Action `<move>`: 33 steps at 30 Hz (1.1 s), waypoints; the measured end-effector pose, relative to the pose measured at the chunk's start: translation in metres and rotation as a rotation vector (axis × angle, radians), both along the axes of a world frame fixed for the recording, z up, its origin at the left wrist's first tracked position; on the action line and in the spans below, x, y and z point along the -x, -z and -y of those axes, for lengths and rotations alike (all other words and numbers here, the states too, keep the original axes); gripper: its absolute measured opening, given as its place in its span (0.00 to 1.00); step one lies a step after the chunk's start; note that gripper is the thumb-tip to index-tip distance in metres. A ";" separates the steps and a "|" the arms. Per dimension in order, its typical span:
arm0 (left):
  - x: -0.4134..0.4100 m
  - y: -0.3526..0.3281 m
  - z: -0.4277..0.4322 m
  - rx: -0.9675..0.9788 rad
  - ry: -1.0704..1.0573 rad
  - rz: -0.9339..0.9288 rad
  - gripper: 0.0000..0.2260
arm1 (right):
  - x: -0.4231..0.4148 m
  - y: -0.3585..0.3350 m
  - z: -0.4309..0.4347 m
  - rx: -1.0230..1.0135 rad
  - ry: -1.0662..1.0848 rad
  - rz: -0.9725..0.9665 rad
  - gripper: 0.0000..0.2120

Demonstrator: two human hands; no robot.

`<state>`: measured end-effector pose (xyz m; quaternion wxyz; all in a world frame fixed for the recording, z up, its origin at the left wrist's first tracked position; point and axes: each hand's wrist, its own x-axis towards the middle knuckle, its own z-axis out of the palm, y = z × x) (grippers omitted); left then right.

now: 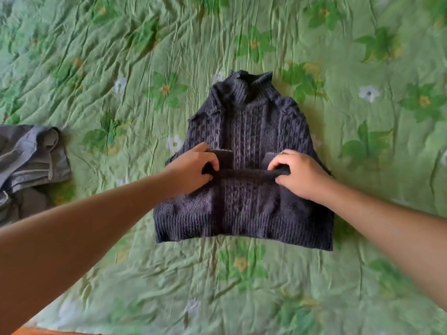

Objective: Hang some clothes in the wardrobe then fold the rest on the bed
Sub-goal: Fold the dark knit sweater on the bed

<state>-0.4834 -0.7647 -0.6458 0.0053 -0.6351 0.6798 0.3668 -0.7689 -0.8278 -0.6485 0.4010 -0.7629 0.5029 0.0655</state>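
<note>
A dark navy knitted sweater [244, 131] lies flat on the green flowered bedspread [242, 286], collar away from me, with its sleeves folded in over the body. My left hand [193, 170] and my right hand [300, 175] each pinch the knit across the sweater's middle, left and right of its centre. Between them the fabric is gathered into a raised ridge. The ribbed hem lies flat below my hands.
A heap of grey clothes [26, 163] sits at the left edge of the bed. An orange strip [31, 331] shows at the bottom left corner, beside the bed's near edge.
</note>
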 end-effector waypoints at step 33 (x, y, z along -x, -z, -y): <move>-0.025 0.071 0.032 0.276 0.029 0.387 0.44 | 0.013 0.075 0.041 0.523 -0.185 -0.334 0.42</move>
